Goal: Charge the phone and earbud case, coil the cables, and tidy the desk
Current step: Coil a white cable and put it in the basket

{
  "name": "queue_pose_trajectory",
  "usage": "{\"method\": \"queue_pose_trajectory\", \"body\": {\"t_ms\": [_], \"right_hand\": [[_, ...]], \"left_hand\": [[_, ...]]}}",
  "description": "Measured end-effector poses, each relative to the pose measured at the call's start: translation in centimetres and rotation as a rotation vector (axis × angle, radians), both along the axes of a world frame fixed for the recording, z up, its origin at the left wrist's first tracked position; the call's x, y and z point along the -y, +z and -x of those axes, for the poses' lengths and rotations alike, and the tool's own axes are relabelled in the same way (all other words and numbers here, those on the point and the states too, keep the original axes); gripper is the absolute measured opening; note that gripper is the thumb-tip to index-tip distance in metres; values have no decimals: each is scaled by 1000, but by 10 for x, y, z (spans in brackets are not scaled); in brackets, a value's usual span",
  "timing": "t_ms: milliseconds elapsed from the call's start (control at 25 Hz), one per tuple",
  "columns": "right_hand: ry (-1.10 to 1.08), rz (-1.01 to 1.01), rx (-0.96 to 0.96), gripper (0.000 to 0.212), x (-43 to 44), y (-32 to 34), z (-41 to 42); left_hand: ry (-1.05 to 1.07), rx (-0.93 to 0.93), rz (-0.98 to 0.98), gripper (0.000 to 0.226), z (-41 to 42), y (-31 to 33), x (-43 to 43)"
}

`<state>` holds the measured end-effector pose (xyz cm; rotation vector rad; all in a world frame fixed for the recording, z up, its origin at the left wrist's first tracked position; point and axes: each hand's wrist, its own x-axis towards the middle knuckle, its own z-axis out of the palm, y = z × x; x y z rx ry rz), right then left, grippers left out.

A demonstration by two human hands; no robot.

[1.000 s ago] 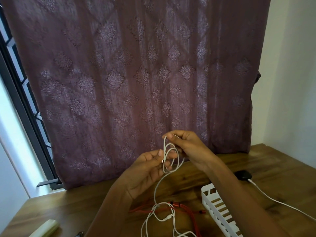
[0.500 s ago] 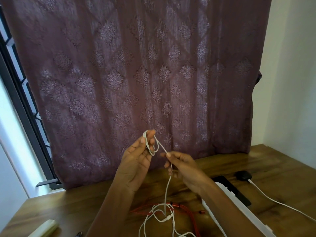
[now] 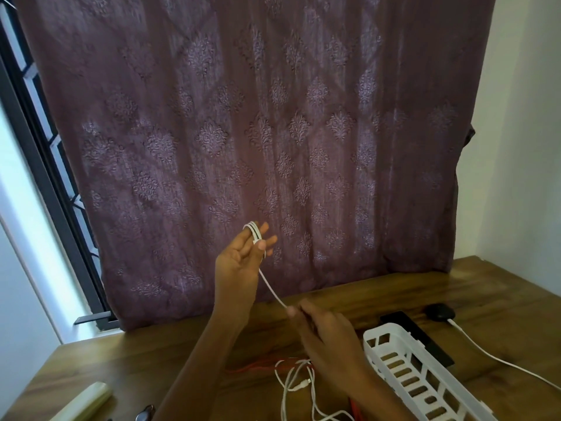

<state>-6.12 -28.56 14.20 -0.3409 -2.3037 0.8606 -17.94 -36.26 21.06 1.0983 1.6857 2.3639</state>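
Left of the single basket (image 3: pixel 394 335), two hands share one white cable (image 3: pixel 271 287): the left hand (image 3: pixel 239 259) thumb-pins its loops, the right hand (image 3: pixel 324 335) pinches the strand.

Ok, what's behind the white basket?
A flat black slab lies behind the white basket, its near edge covered by it. Beyond sits a small black puck on a white cable.

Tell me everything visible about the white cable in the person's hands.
Thin, round, rubbery-looking white cable. A few turns wrap the fingers of the raised left hand, pinned by the thumb. It runs taut down to the right hand, which pinches it; the rest lies in loose loops on the wooden desk, crossing a red cable.
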Motion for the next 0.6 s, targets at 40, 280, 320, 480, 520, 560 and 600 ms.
{"method": "queue_pose_trajectory", "body": {"t_ms": [40,280,320,480,520,560,600], "right_hand": [[-21,-142,-78,32,-1,3,-3],[-94,-483,-368,21,-23,48,-10],[-84,-497,-380,20,-27,58,-11],[-16,-393,-439,19,-43,92,-10],[3,-333,-444,16,-46,100,-10],[21,-287,-442,13,-49,106,-8],[42,-250,-438,9,-52,110,-7]], "left_hand": [[17,-34,51,42,1,-5,0],[-141,-115,213,33,-15,-16,3],[-201,-91,213,29,-20,-15,4],[-494,17,199,24,-34,-6,5],[-558,83,165,24,-36,-3,6],[-610,148,131,24,-37,1,5],[-655,200,94,25,-39,5,5]]}}
